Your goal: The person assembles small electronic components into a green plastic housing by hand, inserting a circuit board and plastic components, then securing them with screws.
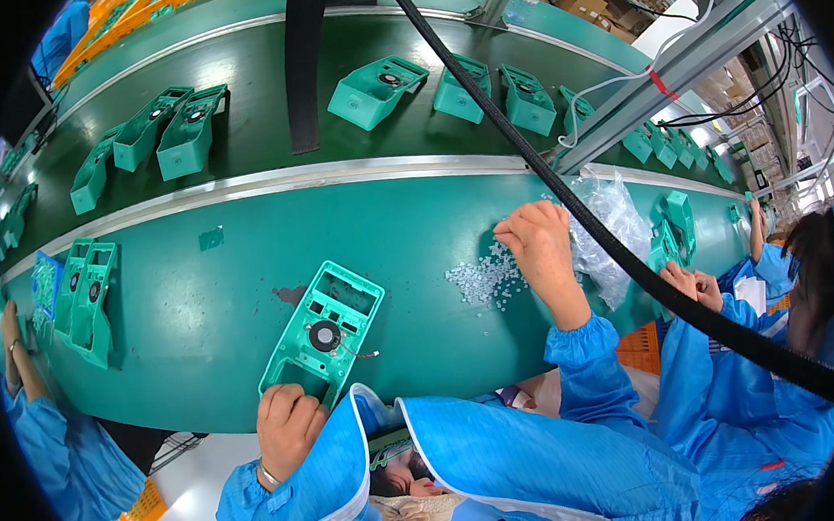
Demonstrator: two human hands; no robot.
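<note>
A green plastic housing point(335, 299) with a round black speaker point(325, 336) and a short wire lies tilted on the green bench in front of me. My left hand point(292, 428) is closed on its near end, fingers curled over the edge. To the right is a heap of small pale pieces point(476, 282), spread loosely on the bench. My right hand point(538, 245) is above the right side of this heap, its thumb and fingertips pinched together. Whatever is between those fingertips is too small to make out. A clear plastic bag point(611, 234) lies just right of that hand.
Behind the bench, a conveyor belt point(264, 107) carries several similar green housings. Two more housings point(85, 298) stand at the left beside a blue tray point(46, 283). A thick black cable point(566, 194) crosses the view at right. Co-workers' hands point(691, 284) are at both sides.
</note>
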